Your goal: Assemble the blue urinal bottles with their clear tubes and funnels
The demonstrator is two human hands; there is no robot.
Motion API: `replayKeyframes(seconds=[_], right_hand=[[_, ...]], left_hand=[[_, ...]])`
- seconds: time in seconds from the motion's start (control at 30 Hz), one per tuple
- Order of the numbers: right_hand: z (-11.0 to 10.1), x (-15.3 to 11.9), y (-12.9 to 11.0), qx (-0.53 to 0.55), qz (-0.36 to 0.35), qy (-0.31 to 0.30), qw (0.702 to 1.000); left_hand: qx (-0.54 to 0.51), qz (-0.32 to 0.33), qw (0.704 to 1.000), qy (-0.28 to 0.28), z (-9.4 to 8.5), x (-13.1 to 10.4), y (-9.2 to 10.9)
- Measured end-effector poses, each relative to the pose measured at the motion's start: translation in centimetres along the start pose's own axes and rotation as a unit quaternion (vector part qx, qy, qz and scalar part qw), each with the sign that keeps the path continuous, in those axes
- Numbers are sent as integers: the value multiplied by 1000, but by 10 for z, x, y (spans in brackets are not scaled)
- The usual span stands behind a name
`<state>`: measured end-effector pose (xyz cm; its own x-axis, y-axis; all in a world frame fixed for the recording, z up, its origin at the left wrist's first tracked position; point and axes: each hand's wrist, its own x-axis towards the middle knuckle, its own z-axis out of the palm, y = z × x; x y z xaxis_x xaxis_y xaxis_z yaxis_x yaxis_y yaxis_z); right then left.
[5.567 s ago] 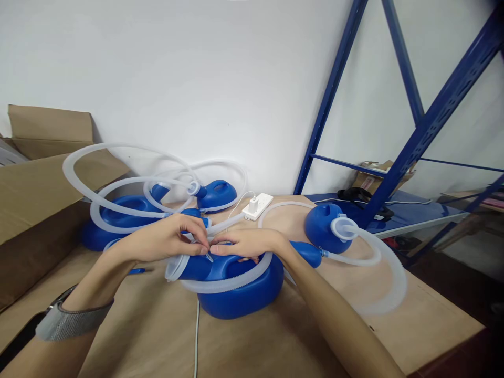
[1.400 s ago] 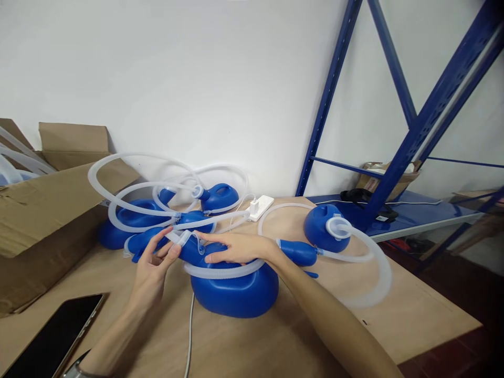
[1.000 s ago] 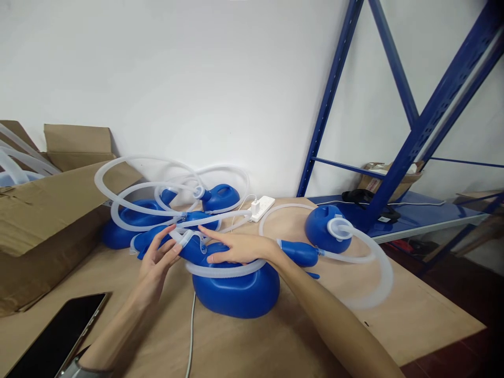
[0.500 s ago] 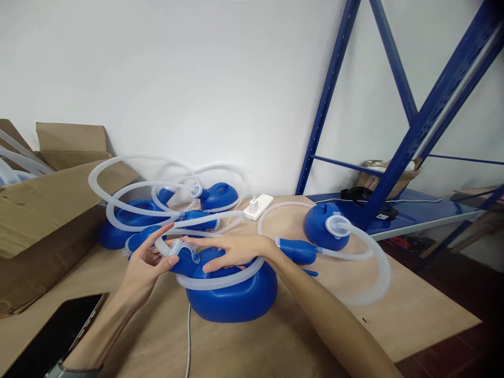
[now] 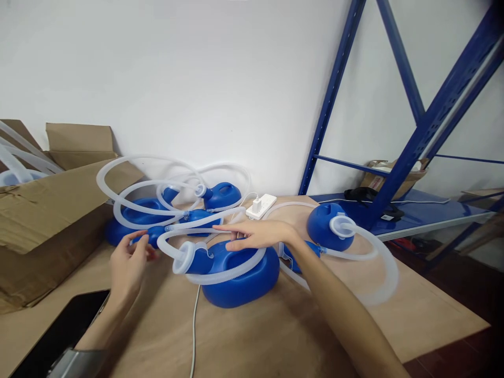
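Observation:
A blue plastic jug (image 5: 244, 286) lies on its side in front of me, its neck pointing left. A clear cap (image 5: 184, 258) sits on the neck, and a translucent hose (image 5: 232, 274) runs from it and loops around the jug. My right hand (image 5: 255, 234) is over the top of the jug, open, with its fingers stretched to the left. My left hand (image 5: 132, 257) is left of the cap, with thumb and fingers closed about a blue bottle-shaped hose end piece (image 5: 156, 234). Its far end is hidden by that hand.
More blue jugs (image 5: 223, 195) with coiled hoses lie behind, and another jug (image 5: 328, 228) stands right. A cardboard box (image 5: 59, 205) is at left, above a black phone (image 5: 59, 331). A white power strip (image 5: 262, 206) lies near the wall. A blue shelf (image 5: 417, 220) stands right.
My left hand has left the jug's cap and moved left to the blue hose end piece. My right hand has lifted slightly off the jug's neck. The jug has turned, its cap now facing me more.

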<state>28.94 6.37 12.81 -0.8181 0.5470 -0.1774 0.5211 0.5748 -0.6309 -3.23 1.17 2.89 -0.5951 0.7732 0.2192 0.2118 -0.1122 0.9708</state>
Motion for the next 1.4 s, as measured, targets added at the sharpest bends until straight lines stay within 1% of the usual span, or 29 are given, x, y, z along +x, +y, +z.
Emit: replayKeyframes(seconds=[0.07,0.1,0.17,0.23,0.27,0.33,0.4,0.43,0.47,0.53,0.6,0.67,0.77,0.83,0.9,0.93,1.0,1.03,1.1,1.17,1.27,1.33,1.4], right_hand=[[-7,-11,-4,-37,3,3,999],[-9,-15,-6,-44,-9,-4,999],[-12,-21,-9,-44,-56,-28,997],[-13,-22,-11,-44,-100,-51,993],[-13,-22,-11,-45,-114,-57,991],[-12,-19,-9,-50,-128,-61,989],[-11,-17,-6,-53,-125,-53,989],[-10,-16,-4,-55,-119,-46,990],[-9,-15,-2,-57,-110,-39,992],[-8,-14,1,-67,-84,-21,994],[-6,-12,2,-85,-57,-1,995],[-4,-9,2,-103,-39,17,994],[0,-3,0,-128,-49,29,990],[5,1,-3,-168,-69,47,982],[11,4,-8,-235,-96,87,963],[14,5,-10,-272,-115,115,948],[20,4,-15,-331,-150,166,917],[22,4,-17,-350,-162,183,904],[25,3,-18,-371,-171,193,892],[26,5,-16,-379,-167,194,889],[26,9,-11,-385,-159,200,887],[25,11,-8,-384,-159,197,888],[25,12,-8,-383,-155,185,892]], left_hand=[[111,40,992,51,-9,6,-2],[168,70,981,68,-13,9,-4],[250,142,955,70,-18,16,-10],[309,196,930,37,-18,23,-20],[343,209,915,14,-17,26,-26],[412,216,883,-58,-14,27,-36],[457,220,854,-116,-13,24,-39],[470,225,844,-130,-13,21,-37],[482,226,836,-132,-13,17,-33],[503,222,828,-111,-15,8,-22],[511,231,824,-75,-16,2,-11],[493,270,826,-34,-16,-1,-5],[437,342,832,10,-14,1,-8],[403,390,828,27,-13,5,-13],[372,444,814,52,-13,9,-17],[357,469,805,68,-13,10,-18],[316,512,792,99,-14,11,-15],[294,524,790,118,-15,11,-12],[254,519,801,157,-17,8,-4],[221,473,830,198,-20,5,4],[189,373,882,216,-24,6,10],[179,303,907,231,-26,10,9],[160,210,931,250,-26,16,6]])
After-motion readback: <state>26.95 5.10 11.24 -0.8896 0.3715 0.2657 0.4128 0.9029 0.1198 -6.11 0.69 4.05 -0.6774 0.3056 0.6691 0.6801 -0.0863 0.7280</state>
